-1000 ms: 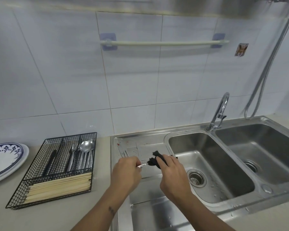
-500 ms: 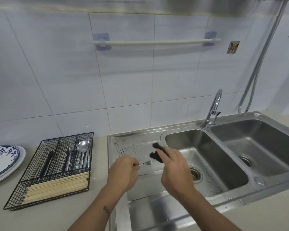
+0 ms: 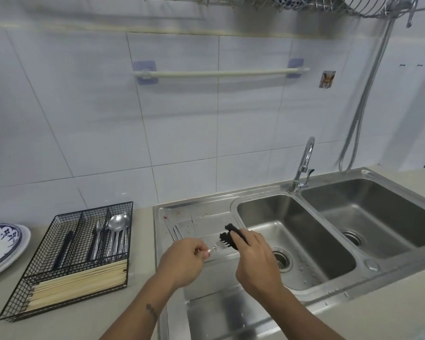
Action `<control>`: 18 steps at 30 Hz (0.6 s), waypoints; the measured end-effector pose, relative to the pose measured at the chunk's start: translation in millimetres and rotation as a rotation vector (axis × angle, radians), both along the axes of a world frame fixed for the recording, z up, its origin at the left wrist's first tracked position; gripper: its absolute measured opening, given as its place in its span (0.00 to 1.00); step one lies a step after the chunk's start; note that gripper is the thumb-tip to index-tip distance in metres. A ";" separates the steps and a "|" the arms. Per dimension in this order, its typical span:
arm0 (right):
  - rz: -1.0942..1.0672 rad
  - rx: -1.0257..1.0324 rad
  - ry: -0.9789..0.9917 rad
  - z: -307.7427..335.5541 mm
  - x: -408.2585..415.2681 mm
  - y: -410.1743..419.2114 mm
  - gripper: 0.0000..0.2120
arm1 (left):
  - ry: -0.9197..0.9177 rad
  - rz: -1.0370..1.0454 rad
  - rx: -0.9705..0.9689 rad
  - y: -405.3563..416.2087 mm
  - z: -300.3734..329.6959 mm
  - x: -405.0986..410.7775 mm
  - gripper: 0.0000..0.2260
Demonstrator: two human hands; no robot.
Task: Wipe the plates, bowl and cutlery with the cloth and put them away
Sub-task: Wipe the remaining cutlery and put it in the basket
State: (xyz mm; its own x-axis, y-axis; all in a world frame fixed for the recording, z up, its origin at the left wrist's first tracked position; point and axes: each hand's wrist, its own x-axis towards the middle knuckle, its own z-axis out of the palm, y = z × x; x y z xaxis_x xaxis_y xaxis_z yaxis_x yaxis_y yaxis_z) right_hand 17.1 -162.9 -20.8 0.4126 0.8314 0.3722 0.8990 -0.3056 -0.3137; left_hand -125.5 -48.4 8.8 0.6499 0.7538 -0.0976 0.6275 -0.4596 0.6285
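Pale glossy wall tiles and a beige countertop (image 3: 59, 322) frame a brushed stainless double sink (image 3: 302, 244) with a flat ribbed drainboard on its left. Over that drainboard, the left hand (image 3: 182, 263) has its fingers curled, pinching the handle of a small shiny piece of cutlery (image 3: 217, 247), a fork I think, it's too blurry to be sure. Just right of it, the right hand (image 3: 253, 261) is closed around a dark nubby cloth (image 3: 231, 238) that touches the cutlery's far end. Left of the left hand sits a black wire-mesh cutlery tray (image 3: 47, 285) with metal spoons and forks upright in slots and pale chopsticks (image 3: 79, 283) stacked across the near compartment. Further left, blue-patterned plates (image 3: 0, 244) are stacked. Beyond the right hand stands a curved chrome faucet (image 3: 304, 163)
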 end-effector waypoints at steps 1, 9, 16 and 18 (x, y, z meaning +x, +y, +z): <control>0.019 0.000 -0.013 0.5 0.3 -0.7 0.32 | -0.026 -0.005 -0.035 -0.1 -1.7 -2.1 0.06; -0.106 0.114 0.051 21.0 28.0 -2.8 0.30 | -0.308 0.141 -0.332 -4.9 -12.5 -6.4 0.13; 0.003 0.131 0.102 18.4 11.4 0.1 0.29 | -0.411 0.275 -0.348 -8.6 3.5 11.1 0.09; -0.007 0.144 0.153 15.2 7.6 -0.6 0.28 | -0.453 0.341 -0.354 -6.8 5.3 14.2 0.08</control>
